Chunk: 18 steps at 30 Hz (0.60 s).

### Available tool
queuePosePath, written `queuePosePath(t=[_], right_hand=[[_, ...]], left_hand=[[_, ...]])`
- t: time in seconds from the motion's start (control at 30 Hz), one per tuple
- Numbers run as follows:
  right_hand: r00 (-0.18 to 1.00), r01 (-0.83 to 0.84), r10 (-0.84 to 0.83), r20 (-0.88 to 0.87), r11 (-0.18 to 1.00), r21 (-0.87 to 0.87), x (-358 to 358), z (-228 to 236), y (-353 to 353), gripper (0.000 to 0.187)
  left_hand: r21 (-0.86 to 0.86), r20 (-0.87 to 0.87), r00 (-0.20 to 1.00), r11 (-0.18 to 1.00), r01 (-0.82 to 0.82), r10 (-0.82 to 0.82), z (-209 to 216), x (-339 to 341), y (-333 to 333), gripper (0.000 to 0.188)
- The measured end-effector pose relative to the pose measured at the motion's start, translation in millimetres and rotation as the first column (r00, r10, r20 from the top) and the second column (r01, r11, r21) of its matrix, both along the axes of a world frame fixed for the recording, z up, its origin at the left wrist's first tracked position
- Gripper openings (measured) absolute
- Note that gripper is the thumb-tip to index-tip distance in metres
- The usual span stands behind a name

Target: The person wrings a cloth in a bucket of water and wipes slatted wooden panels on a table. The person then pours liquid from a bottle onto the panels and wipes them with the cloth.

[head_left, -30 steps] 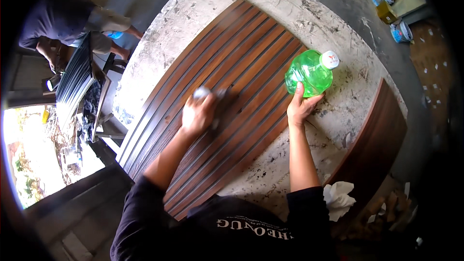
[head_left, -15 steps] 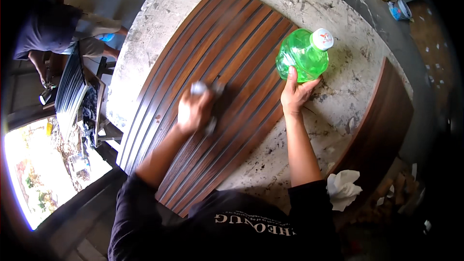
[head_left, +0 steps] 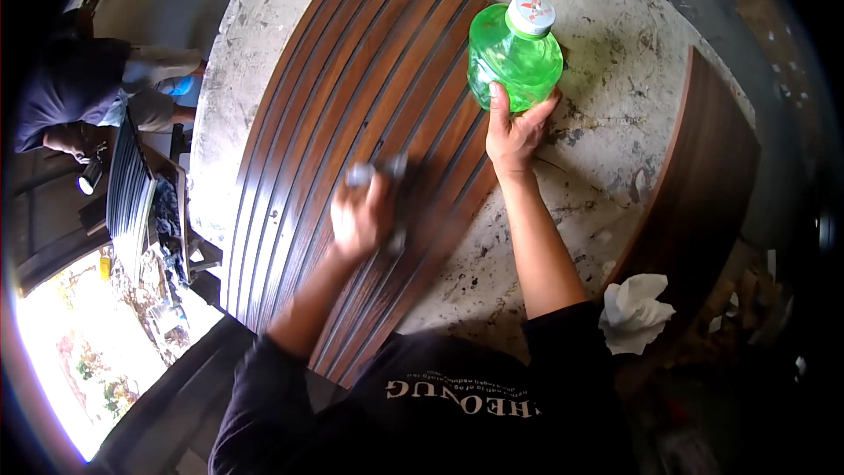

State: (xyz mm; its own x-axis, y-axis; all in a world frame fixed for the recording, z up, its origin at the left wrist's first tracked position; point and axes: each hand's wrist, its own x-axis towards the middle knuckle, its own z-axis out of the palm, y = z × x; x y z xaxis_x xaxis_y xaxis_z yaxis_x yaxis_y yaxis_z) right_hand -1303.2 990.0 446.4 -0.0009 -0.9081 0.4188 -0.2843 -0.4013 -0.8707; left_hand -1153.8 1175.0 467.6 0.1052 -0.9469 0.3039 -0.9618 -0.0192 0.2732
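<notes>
A slatted brown wooden panel (head_left: 369, 79) with dark grooves lies slanted on the pale, stained tabletop (head_left: 615, 114). Over its middle, my left hand (head_left: 359, 218) is closed on a crumpled grey-white wad of cloth or tissue (head_left: 360, 175), pressed to the slats; motion blurs both. My right hand (head_left: 517, 139) grips the lower part of a clear green plastic bottle (head_left: 519, 66) with a white cap. That bottle tilts, its cap toward the far right, above the panel's right edge. Shadow from my left hand falls on the slats beside it.
A smooth brown curved board (head_left: 703, 167) rests along the table's right side, with a crumpled white tissue (head_left: 635, 312) near its lower end. At the far left another person (head_left: 75, 79) holds a lamp-like object (head_left: 90, 178) beside a dark slatted panel (head_left: 130, 185).
The view has shifted a little. My right hand and the bottle have moved left and farther away. My left hand keeps rubbing the wad over the slats, still blurred.
</notes>
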Motion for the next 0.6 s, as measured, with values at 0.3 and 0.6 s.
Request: queuePosePath(t=[0.3, 0.6], right_hand=[[1.000, -0.007, 0.007, 0.006, 0.999, -0.036, -4, -1, -2, 0.068], [1.000, -0.022, 0.023, 0.013, 0.999, -0.048, 1, 6, 1, 0.067]], left_hand=[[-0.011, 0.430, 0.901, 0.998, -0.061, 0.060, -15, 28, -61, 0.034], [-0.060, 0.120, 0.989, 0.995, -0.083, 0.090, -3, 5, -78, 0.026]])
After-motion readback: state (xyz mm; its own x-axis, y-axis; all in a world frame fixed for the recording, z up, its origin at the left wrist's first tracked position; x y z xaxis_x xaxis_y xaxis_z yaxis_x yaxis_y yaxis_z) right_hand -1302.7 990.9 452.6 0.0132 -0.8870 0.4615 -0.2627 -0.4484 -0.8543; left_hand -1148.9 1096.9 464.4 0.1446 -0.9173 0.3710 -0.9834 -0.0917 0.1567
